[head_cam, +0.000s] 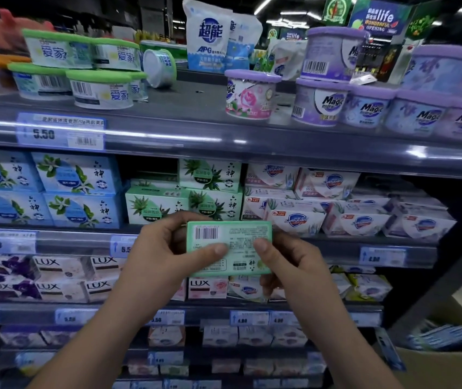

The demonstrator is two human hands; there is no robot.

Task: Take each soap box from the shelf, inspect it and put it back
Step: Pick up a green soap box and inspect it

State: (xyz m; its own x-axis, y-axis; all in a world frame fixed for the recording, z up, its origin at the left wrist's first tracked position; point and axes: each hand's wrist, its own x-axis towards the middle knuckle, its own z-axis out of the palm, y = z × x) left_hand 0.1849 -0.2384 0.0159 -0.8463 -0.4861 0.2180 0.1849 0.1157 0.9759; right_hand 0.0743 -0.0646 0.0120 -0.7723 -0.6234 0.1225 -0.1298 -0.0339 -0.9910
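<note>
I hold a green soap box [238,237] in front of the shelf, its back side with barcode and small print turned toward me. My left hand [165,248] grips its left end, thumb across the lower face. My right hand [285,262] grips its right end, thumb on the print. Behind the box, on the second shelf, stand more green aloe soap boxes [210,175] stacked in two rows, with a dark gap at the upper left of the stack.
Blue soap boxes [75,175] stand left of the green ones, white Safeguard packs [328,183] to the right. LUX boxes [61,276] fill the shelf below. Air-freshener tubs [98,88] line the top shelf. A cardboard carton [448,360] sits at the lower right.
</note>
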